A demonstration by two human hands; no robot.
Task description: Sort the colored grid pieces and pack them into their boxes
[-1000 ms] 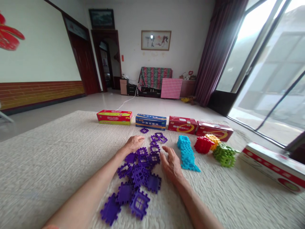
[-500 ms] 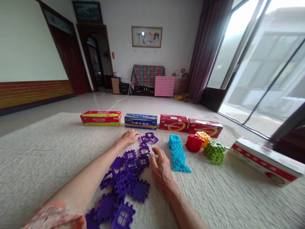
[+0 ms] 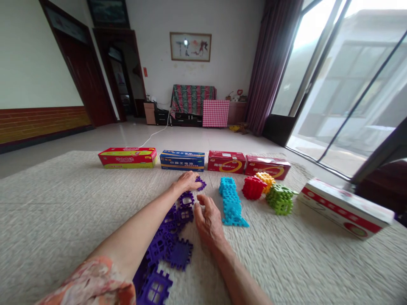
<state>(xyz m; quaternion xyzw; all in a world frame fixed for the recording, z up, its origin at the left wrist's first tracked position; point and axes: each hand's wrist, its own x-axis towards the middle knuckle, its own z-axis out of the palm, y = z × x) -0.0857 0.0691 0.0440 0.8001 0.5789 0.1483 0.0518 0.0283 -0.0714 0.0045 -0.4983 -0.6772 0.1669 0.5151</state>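
My left hand (image 3: 188,181) reaches over the far end of the purple pieces, its fingers bent down on a small purple interlocking block (image 3: 200,183). That block is partly covered by the fingers. My right hand (image 3: 209,220) rests just right of the purple pieces, palm turned inward, thumb and fingers apart with nothing between them. Toward me spreads a loose pile of flat purple interlocking blocks (image 3: 179,254), some solid and some with window cut-outs. My left forearm hides part of the pile. A purple window piece (image 3: 155,289) lies nearest to me.
Right of my hands stand joined light-blue blocks (image 3: 231,203), then red (image 3: 253,187), yellow (image 3: 266,181) and green (image 3: 281,199) ones. Battery boxes line the back: red-green (image 3: 127,158), blue (image 3: 182,161), two red (image 3: 226,162). A white-red box (image 3: 346,208) lies at right.
My left hand has moved right, onto the farthest purple pieces. My right hand stays close to the same place beside the pile. The whole view has shifted slightly.
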